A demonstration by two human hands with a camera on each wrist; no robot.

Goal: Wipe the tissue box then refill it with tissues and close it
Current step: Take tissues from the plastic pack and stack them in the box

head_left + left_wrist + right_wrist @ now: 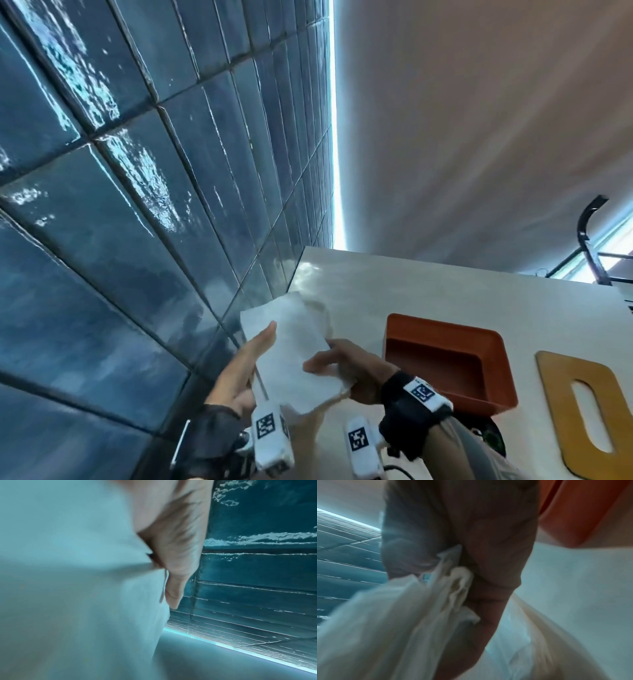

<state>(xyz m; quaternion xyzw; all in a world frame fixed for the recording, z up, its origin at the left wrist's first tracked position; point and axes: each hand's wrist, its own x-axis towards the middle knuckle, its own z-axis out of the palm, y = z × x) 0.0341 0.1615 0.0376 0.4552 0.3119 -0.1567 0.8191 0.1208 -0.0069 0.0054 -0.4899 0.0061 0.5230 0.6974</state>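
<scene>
Holding tissues [291, 353] above table [376, 281] between left grip [239, 373] and right grip [349, 370], each pinching an edge, probably to keep the stack square, though wrist views blur. Poised just left of open box [442, 330], likely for loading. Set aside right of box: lid [558, 383], keeping the opening free.

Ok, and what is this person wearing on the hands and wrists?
The left hand and right hand have bare fingers and black wrist wraps. The right wrap carries a white band with a black square code. Two white blocks with similar codes sit by the wrists; a thin black cable runs near the right one.
</scene>
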